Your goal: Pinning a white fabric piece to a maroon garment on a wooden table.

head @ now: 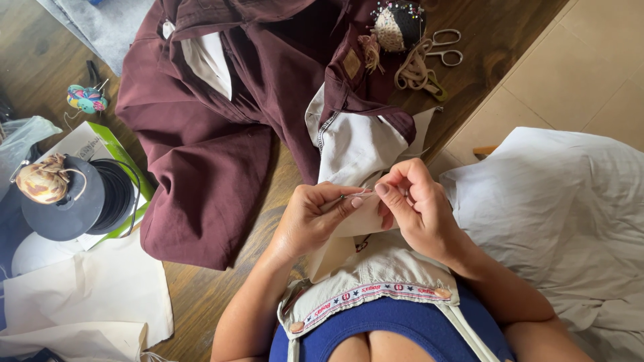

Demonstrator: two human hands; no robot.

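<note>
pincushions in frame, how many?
2. A round dark-and-cream pincushion stuck with pins at the top, beside the scissors; a small multicoloured pincushion on the table at left. Cloth could hide more.

A dark brown wooden tabletop (221, 295) with visible grain fills most of the view and runs diagonally toward the upper right. Beyond its edge lies a floor of pale beige tiles (590, 74) with thin grout lines. Soft, even daylight falls over both, casting only faint shadows.
</note>
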